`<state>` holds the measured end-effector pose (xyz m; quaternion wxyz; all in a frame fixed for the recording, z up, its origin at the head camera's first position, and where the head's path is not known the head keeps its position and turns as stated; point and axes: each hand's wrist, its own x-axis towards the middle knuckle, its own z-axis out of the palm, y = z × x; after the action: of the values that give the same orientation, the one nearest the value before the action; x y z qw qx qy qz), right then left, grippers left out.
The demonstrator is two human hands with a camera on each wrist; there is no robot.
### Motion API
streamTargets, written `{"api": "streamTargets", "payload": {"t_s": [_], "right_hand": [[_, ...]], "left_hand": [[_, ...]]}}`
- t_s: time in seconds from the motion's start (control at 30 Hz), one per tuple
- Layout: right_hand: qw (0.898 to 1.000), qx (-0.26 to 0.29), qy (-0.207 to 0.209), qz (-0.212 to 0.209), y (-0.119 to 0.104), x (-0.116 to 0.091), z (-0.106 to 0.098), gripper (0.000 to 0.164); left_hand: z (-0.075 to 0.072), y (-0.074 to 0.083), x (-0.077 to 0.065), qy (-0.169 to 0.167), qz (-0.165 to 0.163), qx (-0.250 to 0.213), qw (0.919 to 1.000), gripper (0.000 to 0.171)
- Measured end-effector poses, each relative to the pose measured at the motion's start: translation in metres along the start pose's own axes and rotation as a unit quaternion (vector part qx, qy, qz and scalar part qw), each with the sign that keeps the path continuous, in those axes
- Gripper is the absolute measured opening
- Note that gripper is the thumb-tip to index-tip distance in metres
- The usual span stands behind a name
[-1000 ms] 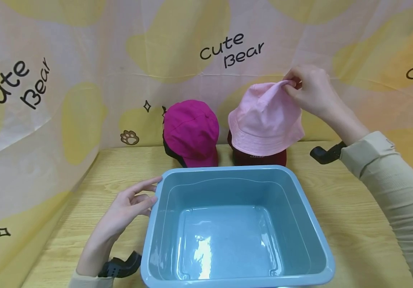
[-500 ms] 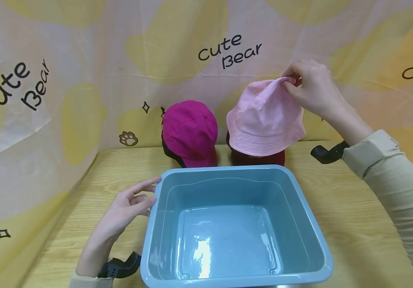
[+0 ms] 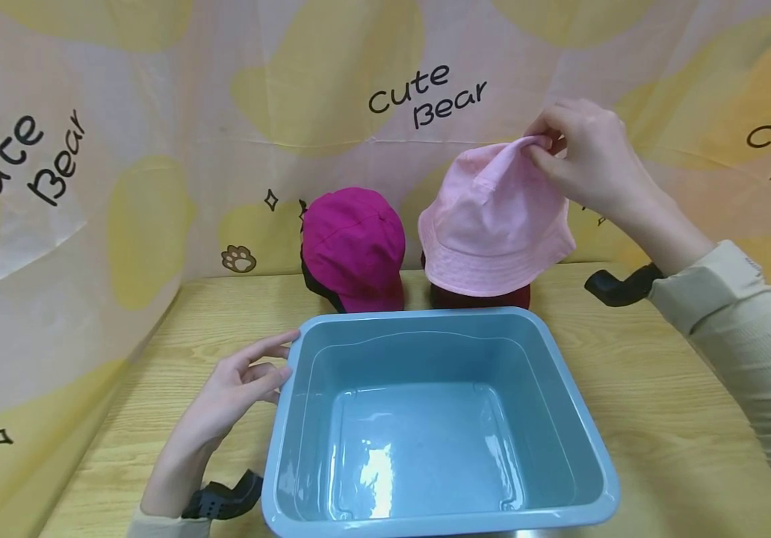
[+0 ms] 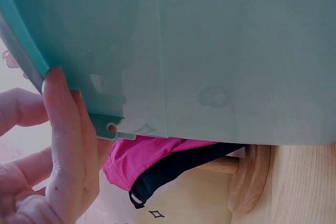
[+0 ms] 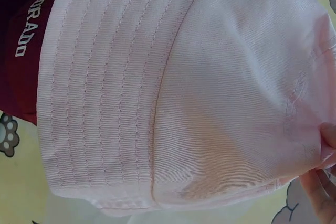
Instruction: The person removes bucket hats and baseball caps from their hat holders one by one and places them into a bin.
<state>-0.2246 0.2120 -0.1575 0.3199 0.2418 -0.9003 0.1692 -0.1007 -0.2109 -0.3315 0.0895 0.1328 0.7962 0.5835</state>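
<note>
My right hand (image 3: 590, 153) pinches the crown of a pink bucket hat (image 3: 493, 224) between thumb and fingers. The hat's brim overlaps a dark red cap (image 3: 480, 297), most of which it hides in the head view. White lettering shows on that red cap (image 5: 23, 40) in the right wrist view. My left hand (image 3: 234, 388) touches the left side of a light blue plastic basin (image 3: 426, 524) near its back corner. Seen from the left wrist, those fingers lie fairly straight against the outside of the basin (image 4: 210, 51), just below its rim.
A magenta cap (image 3: 355, 246) with a black edge sits behind the basin, left of the pink hat. Under it a round wooden base (image 4: 252, 179) shows in the left wrist view. A printed cloth (image 3: 332, 75) hangs behind the wooden table (image 3: 681, 418).
My right hand has risen slightly, pulling the pink bucket hat up with it, and the crown is stretched taller. The left hand and basin have stayed in place.
</note>
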Motion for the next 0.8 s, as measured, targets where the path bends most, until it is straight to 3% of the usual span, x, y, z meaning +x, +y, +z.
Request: {"api": "streamTargets", "payload": {"t_s": [0.8], "right_hand": [[0.998,0.001,0.023,-0.066,-0.033,-0.007,-0.023,0.005]], "left_hand": [[0.005,0.011,-0.010,0.002,-0.013,0.004,0.9999,0.050]]}}
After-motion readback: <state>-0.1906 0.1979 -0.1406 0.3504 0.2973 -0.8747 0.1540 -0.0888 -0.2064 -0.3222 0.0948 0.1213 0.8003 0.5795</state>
